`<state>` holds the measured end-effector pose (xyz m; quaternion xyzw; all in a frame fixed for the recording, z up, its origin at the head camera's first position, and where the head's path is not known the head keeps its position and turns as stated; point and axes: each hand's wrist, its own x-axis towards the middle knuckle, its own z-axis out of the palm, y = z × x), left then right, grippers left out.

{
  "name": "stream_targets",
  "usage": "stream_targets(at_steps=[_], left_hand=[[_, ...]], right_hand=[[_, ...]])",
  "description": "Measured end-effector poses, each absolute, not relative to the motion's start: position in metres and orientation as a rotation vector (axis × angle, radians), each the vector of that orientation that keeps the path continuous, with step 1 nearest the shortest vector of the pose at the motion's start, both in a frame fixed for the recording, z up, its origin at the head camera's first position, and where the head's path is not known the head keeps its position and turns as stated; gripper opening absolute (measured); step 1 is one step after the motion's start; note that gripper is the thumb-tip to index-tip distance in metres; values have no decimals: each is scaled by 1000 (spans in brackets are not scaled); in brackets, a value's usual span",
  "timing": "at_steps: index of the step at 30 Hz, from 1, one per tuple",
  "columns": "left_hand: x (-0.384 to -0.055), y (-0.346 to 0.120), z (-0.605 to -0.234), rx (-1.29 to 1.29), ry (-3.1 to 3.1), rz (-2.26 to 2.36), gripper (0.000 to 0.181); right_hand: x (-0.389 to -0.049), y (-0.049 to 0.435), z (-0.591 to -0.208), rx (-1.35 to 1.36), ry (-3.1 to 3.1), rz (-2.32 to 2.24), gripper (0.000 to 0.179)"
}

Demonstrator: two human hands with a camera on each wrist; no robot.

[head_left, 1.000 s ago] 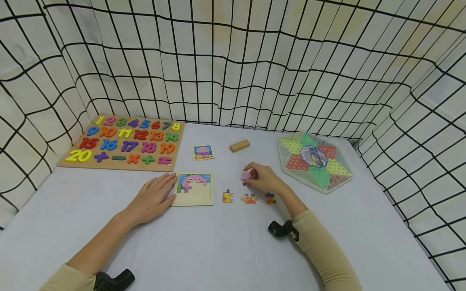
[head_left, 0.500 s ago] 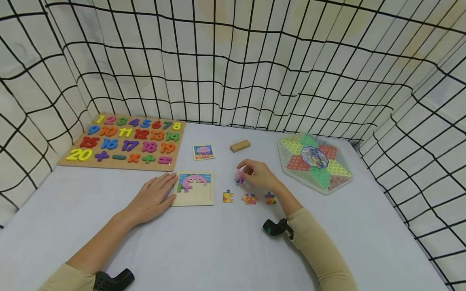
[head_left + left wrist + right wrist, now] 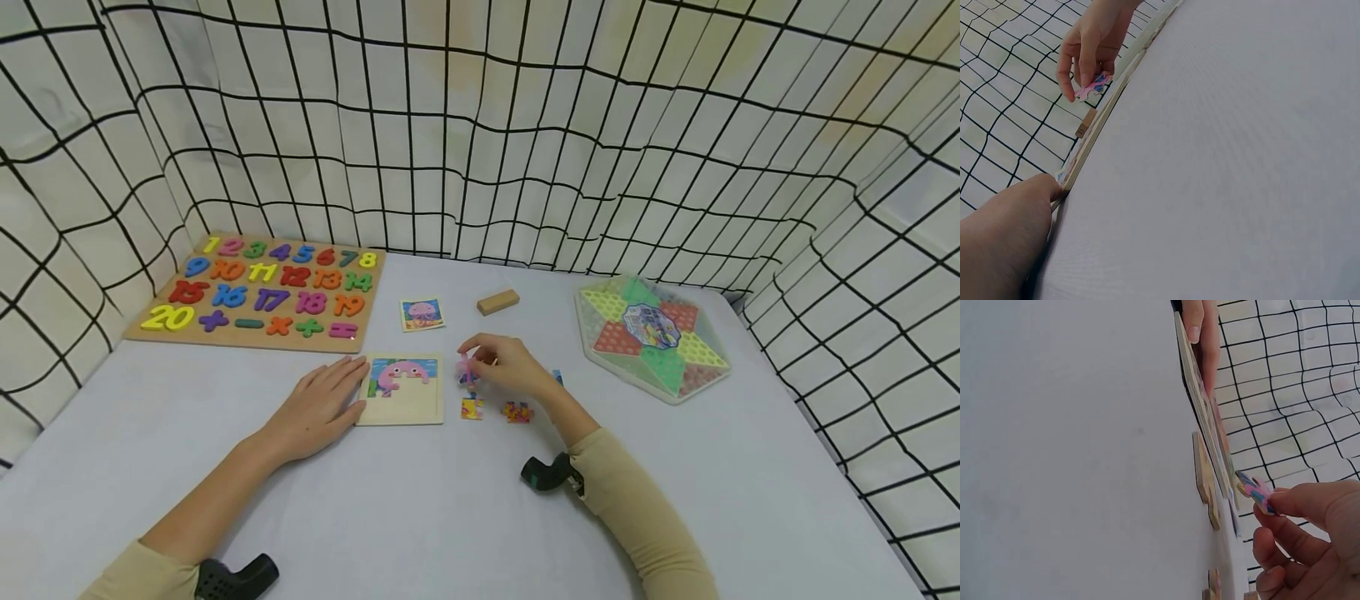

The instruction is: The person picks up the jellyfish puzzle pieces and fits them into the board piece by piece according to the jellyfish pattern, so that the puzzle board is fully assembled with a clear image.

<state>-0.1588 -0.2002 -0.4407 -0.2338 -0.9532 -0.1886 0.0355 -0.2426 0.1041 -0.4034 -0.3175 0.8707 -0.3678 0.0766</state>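
In the head view my left hand (image 3: 318, 408) lies flat with straight fingers at the left edge of a wooden puzzle board (image 3: 405, 411). Its upper part is filled with a pink cartoon animal picture; bare wood shows below. With thumb and fingertips my right hand (image 3: 510, 367) pinches a pink and blue jigsaw piece (image 3: 467, 372), raised over the table just right of the board. The right wrist view shows this held jigsaw piece (image 3: 1255, 494) tilted. Below the hand lie a yellow jigsaw piece (image 3: 472, 409) and a multicoloured jigsaw piece (image 3: 517, 412).
A number board (image 3: 255, 292) stands back left. Behind the puzzle lie a small picture card (image 3: 422, 315) and a wooden block (image 3: 498, 302). To the right is a hexagonal star-patterned game board (image 3: 652, 337). A blue bit (image 3: 557, 377) peeks out beside my right wrist. Black netting (image 3: 480, 150) surrounds the table.
My right hand has moved left toward the puzzle board, carrying the pink and blue jigsaw piece. My left hand has stayed at the board's edge.
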Motion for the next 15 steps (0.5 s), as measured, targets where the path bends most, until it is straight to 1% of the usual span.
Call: stream_targets(at_steps=[7, 15], left_hand=[[-159, -200, -441, -718, -2930, -575, 59], [-159, -200, -440, -725, -2926, -573, 59]], right_hand=[[-242, 89, -407, -944, 2592, -1122, 20], [-238, 69, -408, -1007, 2581, -1115, 18]])
